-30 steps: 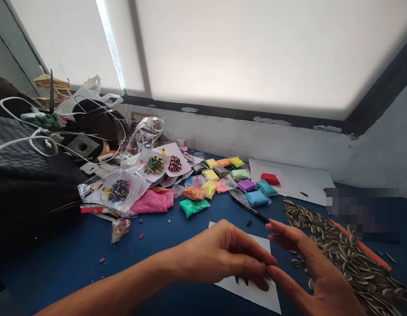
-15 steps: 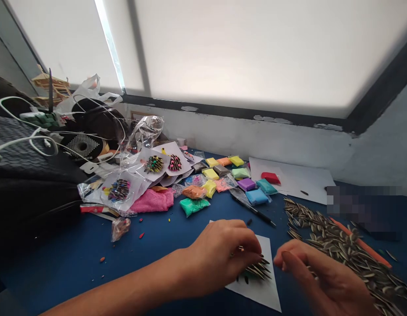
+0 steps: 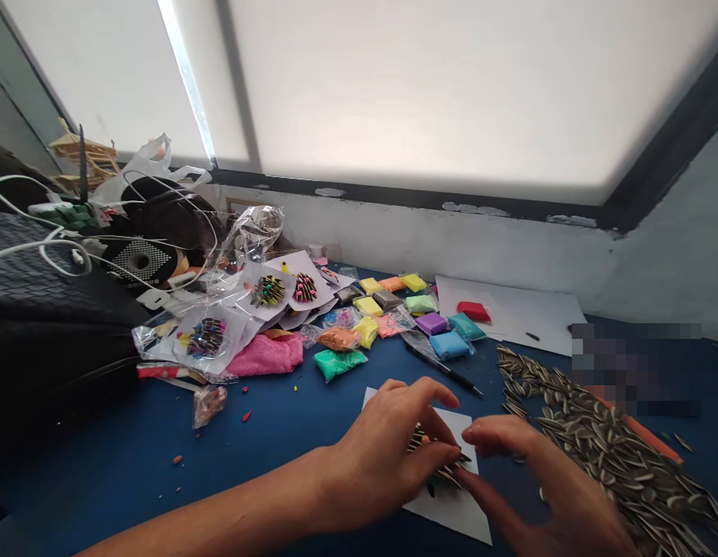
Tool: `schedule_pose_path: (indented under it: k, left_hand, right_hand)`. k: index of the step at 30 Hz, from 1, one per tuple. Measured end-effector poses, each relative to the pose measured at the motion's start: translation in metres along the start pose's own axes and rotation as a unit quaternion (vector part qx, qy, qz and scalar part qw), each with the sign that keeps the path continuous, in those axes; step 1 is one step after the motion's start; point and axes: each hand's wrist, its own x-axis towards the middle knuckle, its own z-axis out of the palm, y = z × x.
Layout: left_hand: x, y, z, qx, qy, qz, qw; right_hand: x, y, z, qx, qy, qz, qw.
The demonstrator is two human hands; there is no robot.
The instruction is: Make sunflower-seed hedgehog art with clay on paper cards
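Observation:
A cluster of striped sunflower seeds (image 3: 417, 439), spiky like a hedgehog, rests on a white paper sheet (image 3: 452, 510) in front of me. My left hand (image 3: 388, 449) bends over it, thumb and a finger closed on seeds at its right side while the index finger lifts away. My right hand (image 3: 545, 480) reaches in from the right; its thumb touches the cluster's edge by my left thumb, and its index finger stays apart above. A bit of orange clay shows among the seeds. My left hand hides much of the cluster.
Loose sunflower seeds (image 3: 614, 456) spread on the right around an orange stick (image 3: 654, 439). A black pen (image 3: 457, 377) and several clay packets (image 3: 339, 362) lie beyond my hands. Finished seed pieces (image 3: 206, 336) sit on papers at left, by a pink cloth (image 3: 269, 353).
My right hand has moved left to the seed cluster, its thumb reaching the edge. My left index finger has lifted from the cluster, showing orange clay.

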Motion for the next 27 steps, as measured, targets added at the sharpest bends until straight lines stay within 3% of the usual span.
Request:
schedule_pose_path:
  k: [8, 12, 18, 27]
  left_hand:
    - [-0.003, 0.001, -0.008, -0.045, -0.026, -0.023, 0.998]
    - [-0.003, -0.003, -0.026, 0.059, 0.007, 0.013, 0.998]
    - [-0.006, -0.008, -0.038, 0.2, -0.119, 0.061, 0.971]
    - [-0.005, -0.005, -0.033, 0.247, -0.138, 0.039, 0.958]
  right_hand:
    - [-0.001, -0.002, 0.008, -0.001, 0.004, -0.014, 1.0]
    - [-0.003, 0.003, 0.007, -0.02, -0.054, -0.031, 0.998]
    - [-0.004, 0.007, 0.01, -0.045, -0.071, -0.071, 0.994]
    - [-0.007, 0.007, 0.011, -0.067, -0.102, -0.087, 0.989]
